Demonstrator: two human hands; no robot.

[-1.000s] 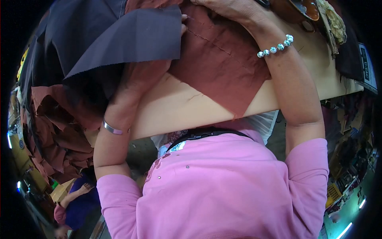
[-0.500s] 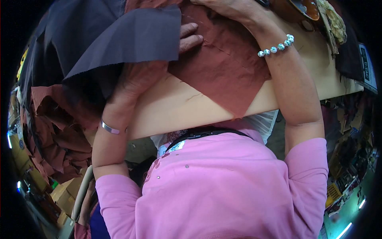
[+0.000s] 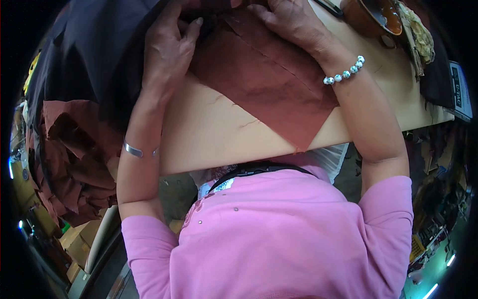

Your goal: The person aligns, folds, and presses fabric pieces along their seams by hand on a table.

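A reddish-brown cloth (image 3: 279, 84) lies on the pale tabletop, one pointed corner reaching the front edge and a crease or seam line running across it. My left hand (image 3: 172, 52), with a silver cuff on its wrist, is closed on the dark cloth (image 3: 107, 50) at the upper left; its thumb shows, the other fingertips are hidden. My right hand (image 3: 294, 22), wearing a beaded bracelet, is bent over the brown cloth's far part, thumb and fingers drawn in on the fabric. Its fingertips are partly cut off by the frame's top.
A brown glazed pot (image 3: 361, 17) stands at the upper right, beside a crumpled yellowish piece (image 3: 418, 40) and a dark strip. A labelled box (image 3: 460, 89) sits at the far right. Reddish-brown scraps (image 3: 79, 164) hang at the left. The tabletop (image 3: 209, 134) ends near my waist.
My left hand has moved up and away from the brown cloth. The dark flap that covered it has been drawn back to the upper left. My right hand has shifted slightly down.
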